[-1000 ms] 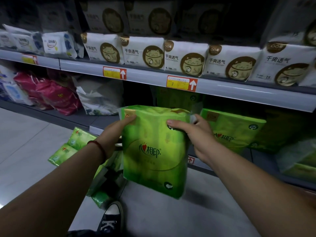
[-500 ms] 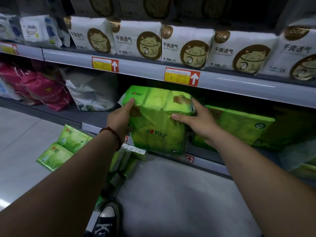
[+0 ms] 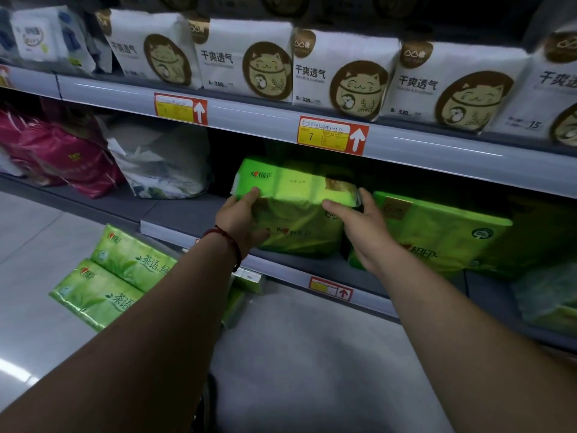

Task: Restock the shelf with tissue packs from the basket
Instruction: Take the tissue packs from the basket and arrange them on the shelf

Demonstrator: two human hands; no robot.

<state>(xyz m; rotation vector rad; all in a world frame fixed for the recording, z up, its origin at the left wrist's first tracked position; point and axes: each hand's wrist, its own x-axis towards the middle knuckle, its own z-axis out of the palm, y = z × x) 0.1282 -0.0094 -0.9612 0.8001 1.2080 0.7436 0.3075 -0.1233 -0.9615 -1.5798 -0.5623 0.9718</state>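
A bright green tissue pack (image 3: 296,210) sits on the lower shelf (image 3: 187,218), under the grey shelf rail above. My left hand (image 3: 240,220) grips its left end, thumb on top and fingers under the front. My right hand (image 3: 362,226) holds its right end, fingers curled over the top edge. Right beside it lies another green tissue pack (image 3: 437,232) on the same shelf. More green packs (image 3: 115,276) lie lower left by my left arm; whether a basket holds them is hidden.
White cat-printed packs (image 3: 340,73) line the upper shelf (image 3: 256,117), which carries red-and-yellow price tags (image 3: 331,137). A white bag (image 3: 162,164) and pink packs (image 3: 62,157) fill the lower shelf's left part. Grey floor (image 3: 312,354) lies below.
Both hands have carried the green pack up and forward from mid-air in front of the shelf onto the lower shelf, beside the other green pack. The view has moved closer to the shelf.
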